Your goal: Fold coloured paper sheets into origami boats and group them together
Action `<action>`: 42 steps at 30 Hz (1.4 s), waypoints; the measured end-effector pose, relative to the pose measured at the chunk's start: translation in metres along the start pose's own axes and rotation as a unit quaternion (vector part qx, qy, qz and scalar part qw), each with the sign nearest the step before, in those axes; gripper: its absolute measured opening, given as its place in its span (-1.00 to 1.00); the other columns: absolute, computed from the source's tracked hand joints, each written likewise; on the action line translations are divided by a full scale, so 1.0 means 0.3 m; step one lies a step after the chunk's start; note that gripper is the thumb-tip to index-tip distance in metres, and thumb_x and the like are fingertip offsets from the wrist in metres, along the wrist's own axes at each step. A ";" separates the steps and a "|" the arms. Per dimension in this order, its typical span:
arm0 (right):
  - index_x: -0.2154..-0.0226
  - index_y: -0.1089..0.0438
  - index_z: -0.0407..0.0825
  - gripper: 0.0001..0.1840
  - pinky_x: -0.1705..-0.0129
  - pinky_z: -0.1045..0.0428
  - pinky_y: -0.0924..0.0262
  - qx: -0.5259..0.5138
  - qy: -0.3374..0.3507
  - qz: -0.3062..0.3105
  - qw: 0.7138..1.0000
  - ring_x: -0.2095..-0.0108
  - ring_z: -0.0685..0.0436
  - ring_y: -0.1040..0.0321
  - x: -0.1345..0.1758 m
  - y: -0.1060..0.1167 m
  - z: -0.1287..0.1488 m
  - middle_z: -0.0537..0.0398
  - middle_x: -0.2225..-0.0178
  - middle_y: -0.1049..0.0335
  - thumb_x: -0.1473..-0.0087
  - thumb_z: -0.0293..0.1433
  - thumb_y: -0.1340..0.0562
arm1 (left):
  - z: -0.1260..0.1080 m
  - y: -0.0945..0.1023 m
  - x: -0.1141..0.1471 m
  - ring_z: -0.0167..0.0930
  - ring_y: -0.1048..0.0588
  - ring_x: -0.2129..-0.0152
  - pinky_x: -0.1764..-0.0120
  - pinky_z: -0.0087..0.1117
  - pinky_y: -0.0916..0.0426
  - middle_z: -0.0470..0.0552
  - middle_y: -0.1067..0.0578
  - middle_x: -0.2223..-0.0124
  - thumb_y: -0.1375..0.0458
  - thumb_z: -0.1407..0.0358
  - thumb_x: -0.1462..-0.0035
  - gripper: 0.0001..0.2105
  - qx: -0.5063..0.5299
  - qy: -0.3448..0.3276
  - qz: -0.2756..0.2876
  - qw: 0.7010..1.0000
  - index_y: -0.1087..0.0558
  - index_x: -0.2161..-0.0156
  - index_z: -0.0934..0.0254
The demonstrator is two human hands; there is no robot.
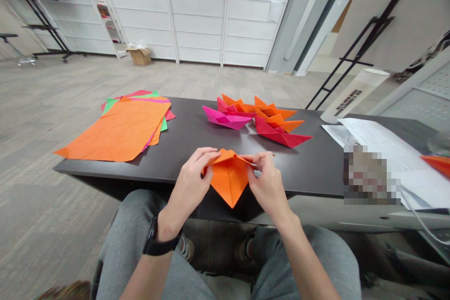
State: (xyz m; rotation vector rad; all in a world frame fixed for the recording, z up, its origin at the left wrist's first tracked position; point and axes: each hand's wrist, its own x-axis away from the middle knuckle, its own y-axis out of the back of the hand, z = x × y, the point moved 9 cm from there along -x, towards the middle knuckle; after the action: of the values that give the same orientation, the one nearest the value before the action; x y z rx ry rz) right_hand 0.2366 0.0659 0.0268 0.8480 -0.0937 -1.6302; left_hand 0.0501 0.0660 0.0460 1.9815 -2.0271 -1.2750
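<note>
A partly folded sheet of orange paper (230, 178) is held at the table's near edge, its pointed corner hanging down toward my lap. My left hand (193, 176) pinches its left side between thumb and fingers. On the opposite side, my right hand (267, 178) grips the right edge the same way. Folds and a raised centre crease show in the paper. Just beyond it stand several folded paper boats: a magenta boat (227, 118), a red boat (281, 132) and orange boats (276, 111) behind them.
A stack of coloured paper sheets (119, 126) lies at the left of the dark table (190, 145). At the right are a white cylinder (353, 96) with printed text, white papers (372, 136) and a blurred-out object (369, 176). A cardboard box (139, 55) sits on the floor.
</note>
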 end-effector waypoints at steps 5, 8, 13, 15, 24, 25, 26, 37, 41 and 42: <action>0.04 -0.45 -0.01 -0.48 -0.06 -0.13 -0.37 0.078 0.083 0.070 0.991 0.02 -0.16 -0.48 -0.001 -0.033 0.013 -0.03 0.04 -0.52 -0.09 -0.68 0.01 | 0.011 -0.024 0.002 -0.34 -0.55 -0.02 -0.15 -0.19 -0.41 0.06 -0.59 -0.05 0.07 0.60 -0.20 -0.59 0.012 -0.053 0.055 0.997 -0.59 0.10 0.27; 0.12 -0.55 -0.03 -0.47 -0.12 -0.17 -0.34 0.128 0.094 0.097 0.983 -0.02 -0.19 -0.46 -0.001 -0.045 -0.002 -0.06 -0.01 -0.51 -0.07 -0.70 0.01 | 0.031 -0.047 0.010 -0.32 -0.54 -0.05 -0.18 -0.17 -0.40 0.09 -0.57 -0.09 0.07 0.59 -0.20 -0.58 -0.024 -0.071 0.103 0.992 -0.61 0.09 0.30; 0.01 -0.53 -0.05 -0.42 -0.17 -0.24 -0.30 0.160 0.107 0.121 0.974 -0.10 -0.22 -0.41 0.006 -0.053 0.008 -0.09 -0.09 -0.47 -0.04 -0.71 -0.02 | 0.038 -0.074 0.034 -0.32 -0.46 -0.15 -0.26 -0.15 -0.30 0.07 -0.55 -0.13 0.01 0.60 -0.14 -0.56 -0.072 -0.096 0.175 0.977 -0.56 -0.02 0.30; -0.13 -0.42 0.00 -0.27 -0.21 -0.25 -0.25 0.154 0.145 0.153 0.965 -0.22 -0.20 -0.30 0.020 -0.066 0.040 -0.05 -0.18 -0.40 0.02 -0.74 0.01 | 0.025 -0.075 0.042 -0.27 -0.40 -0.21 -0.29 -0.06 -0.24 0.04 -0.53 -0.16 -0.02 0.58 -0.14 -0.57 -0.100 -0.122 0.181 0.971 -0.54 -0.05 0.27; -0.25 -0.28 -0.01 -0.28 -0.28 -0.35 -0.12 0.182 0.180 0.241 0.936 -0.31 -0.24 -0.16 0.058 -0.097 0.069 -0.07 -0.28 -0.26 -0.04 -0.68 -0.06 | -0.024 -0.094 0.071 -0.30 -0.41 -0.19 -0.24 -0.14 -0.30 0.03 -0.49 -0.20 -0.01 0.54 -0.26 -0.59 -0.126 -0.189 0.235 0.945 -0.51 -0.10 0.18; -0.26 -0.26 -0.02 -0.27 -0.29 -0.36 -0.10 0.186 0.185 0.238 0.935 -0.32 -0.23 -0.14 0.059 -0.098 0.073 -0.07 -0.28 -0.25 -0.05 -0.69 -0.04 | -0.027 -0.099 0.077 -0.29 -0.39 -0.20 -0.25 -0.13 -0.27 0.03 -0.48 -0.22 -0.03 0.51 -0.27 -0.61 -0.123 -0.188 0.250 0.942 -0.51 -0.10 0.17; -0.27 -0.25 -0.02 -0.26 -0.30 -0.36 -0.09 0.187 0.191 0.232 0.935 -0.32 -0.22 -0.13 0.061 -0.099 0.079 -0.06 -0.28 -0.25 -0.06 -0.71 -0.02 | -0.027 -0.104 0.080 -0.27 -0.37 -0.22 -0.27 -0.10 -0.25 0.03 -0.46 -0.24 -0.05 0.48 -0.27 -0.62 -0.123 -0.183 0.259 0.940 -0.50 -0.12 0.15; -0.33 -0.14 0.02 -0.36 -0.33 -0.30 -0.13 0.127 0.182 0.272 0.936 -0.34 -0.21 -0.09 0.072 -0.118 0.088 -0.05 -0.33 -0.15 -0.23 -0.59 -0.07 | -0.028 -0.140 0.099 -0.18 -0.18 -0.34 -0.30 0.09 -0.10 0.09 -0.30 -0.35 -0.06 0.43 -0.33 -0.57 -0.144 -0.201 0.303 0.920 -0.37 -0.23 0.00; -0.30 -0.21 0.00 -0.40 -0.33 -0.29 -0.12 0.134 0.173 0.275 0.936 -0.33 -0.21 -0.11 0.069 -0.100 0.088 -0.07 -0.32 -0.17 -0.23 -0.56 -0.10 | -0.024 -0.128 0.103 -0.14 -0.19 -0.33 -0.30 0.08 -0.11 0.07 -0.29 -0.35 -0.12 0.45 -0.28 -0.55 -0.141 -0.190 0.293 0.926 -0.41 -0.19 -0.04; -0.28 -0.25 -0.01 -0.42 -0.33 -0.29 -0.12 0.136 0.170 0.270 0.938 -0.33 -0.22 -0.12 0.067 -0.094 0.089 -0.08 -0.31 -0.20 -0.23 -0.55 -0.11 | -0.023 -0.128 0.104 -0.14 -0.18 -0.34 -0.31 0.07 -0.11 0.07 -0.29 -0.35 -0.13 0.45 -0.27 -0.55 -0.141 -0.189 0.294 0.926 -0.42 -0.19 -0.03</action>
State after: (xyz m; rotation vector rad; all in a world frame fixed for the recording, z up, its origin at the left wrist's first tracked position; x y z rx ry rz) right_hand 0.1984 0.0453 0.0227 1.1845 -0.2877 -0.9518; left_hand 0.0793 0.0418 0.0134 0.9419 -2.1747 -1.7334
